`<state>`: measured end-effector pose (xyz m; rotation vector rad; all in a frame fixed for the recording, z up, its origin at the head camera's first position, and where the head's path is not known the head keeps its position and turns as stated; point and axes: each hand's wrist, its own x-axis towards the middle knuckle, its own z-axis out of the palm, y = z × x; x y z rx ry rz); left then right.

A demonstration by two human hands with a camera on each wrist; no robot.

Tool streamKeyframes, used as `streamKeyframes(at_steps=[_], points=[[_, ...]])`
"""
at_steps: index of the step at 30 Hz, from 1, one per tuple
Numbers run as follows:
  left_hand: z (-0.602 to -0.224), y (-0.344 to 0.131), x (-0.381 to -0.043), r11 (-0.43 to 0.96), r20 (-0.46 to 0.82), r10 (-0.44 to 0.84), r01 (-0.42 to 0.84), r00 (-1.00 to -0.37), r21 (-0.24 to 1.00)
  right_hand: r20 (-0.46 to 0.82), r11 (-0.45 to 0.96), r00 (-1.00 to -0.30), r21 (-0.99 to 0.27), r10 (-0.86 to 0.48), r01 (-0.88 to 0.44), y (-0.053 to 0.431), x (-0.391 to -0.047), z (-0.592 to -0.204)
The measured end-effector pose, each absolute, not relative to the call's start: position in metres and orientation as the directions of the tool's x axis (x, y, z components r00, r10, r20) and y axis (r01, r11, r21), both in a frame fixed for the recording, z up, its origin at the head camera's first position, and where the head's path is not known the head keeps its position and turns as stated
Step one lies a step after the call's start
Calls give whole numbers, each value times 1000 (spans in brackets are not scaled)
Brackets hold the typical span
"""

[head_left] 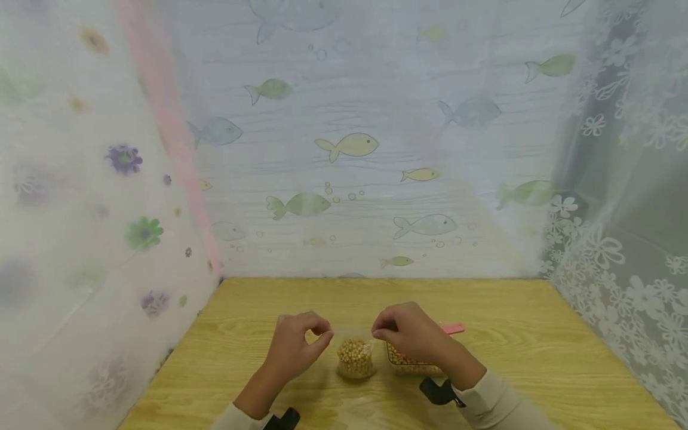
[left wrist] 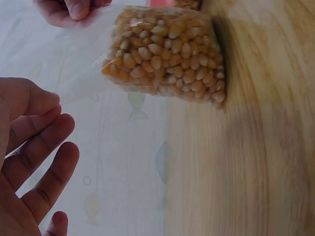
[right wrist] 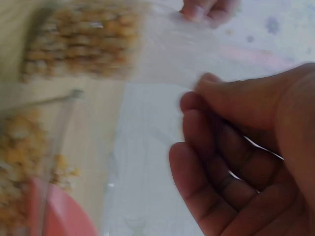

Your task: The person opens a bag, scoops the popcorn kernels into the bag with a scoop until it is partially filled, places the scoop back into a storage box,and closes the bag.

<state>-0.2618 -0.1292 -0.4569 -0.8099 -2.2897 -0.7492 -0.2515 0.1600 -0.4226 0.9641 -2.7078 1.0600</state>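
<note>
A clear plastic bag of corn kernels (head_left: 355,359) stands on the table between the two hands, its lower part filled and its upper part limp and see-through. My left hand (head_left: 297,343) pinches one top corner of the bag between thumb and index finger; the other fingers fan out loosely in the left wrist view. The opposite top corner is pinched by my right hand (head_left: 411,334), thumb against index finger. Between them the bag's top is stretched sideways. In the left wrist view the kernels (left wrist: 167,54) show pale yellow to orange.
Right of the bag, partly behind my right hand, is a clear container (head_left: 416,369) of corn kernels. A pink scoop rests in it, its handle (head_left: 453,328) pointing right. Patterned curtains (head_left: 355,209) surround the wooden table (head_left: 258,298) at the back and sides.
</note>
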Motion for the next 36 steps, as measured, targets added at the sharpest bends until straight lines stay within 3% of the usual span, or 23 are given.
streamKeyframes(at_steps=[6,15,21,30,36], points=[[-454,-132,-263,660,655,398,697,-642,282,316,588,-811,-567,-492,-577,159,-247,-427],[-436,-141,-276,608,494,576,745,-651,274,334,624,-794,-493,-508,-606,151,-247,-420],[-428,-141,-284,585,474,620,771,-626,252,349,610,-740,-420,-575,-672,128,-252,-421],[-427,-130,-284,530,501,661,820,-558,215,552,511,-630,-376,-546,-773,109,-259,-437],[-428,-127,-280,551,503,667,818,-549,162,565,538,-621,-335,-542,-774,103,-260,-443]])
